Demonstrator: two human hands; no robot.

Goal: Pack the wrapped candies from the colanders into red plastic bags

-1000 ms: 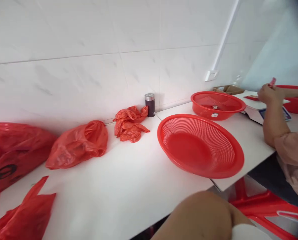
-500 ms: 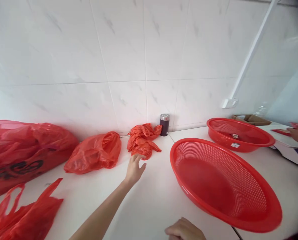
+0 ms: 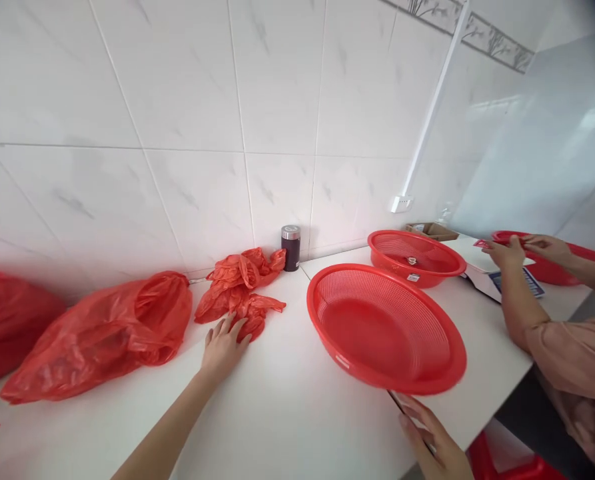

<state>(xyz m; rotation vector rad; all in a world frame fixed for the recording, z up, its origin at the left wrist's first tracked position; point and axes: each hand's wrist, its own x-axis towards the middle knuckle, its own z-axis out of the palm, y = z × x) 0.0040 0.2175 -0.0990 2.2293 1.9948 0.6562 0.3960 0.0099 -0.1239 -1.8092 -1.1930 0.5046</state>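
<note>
My left hand [image 3: 224, 348] reaches out over the white table with its fingers spread. Its fingertips are at the lower edge of a pile of crumpled red plastic bags [image 3: 242, 280]; whether they press on the bags I cannot tell. Left of it lies a filled red plastic bag [image 3: 112, 330] with its mouth turned right. My right hand [image 3: 440, 443] is low at the table's front edge, below a large empty red plastic basket [image 3: 377, 333]. Its fingers are stretched forward, thumb apart, and no held object shows. Part of this hand is cut off by the frame.
A dark cup with a silver lid [image 3: 290, 248] stands by the tiled wall. Further right are a second red basket [image 3: 417, 260], a cardboard box [image 3: 433, 231] and a scale [image 3: 487, 273]. A co-worker's hands [image 3: 512, 252] handle something small and red above the scale. A red stool [image 3: 512, 463] is below.
The view has turned right, bringing the co-worker and scale into sight. My left hand has come down to the crumpled bags. My right hand has opened from a curled shape near the front edge.
</note>
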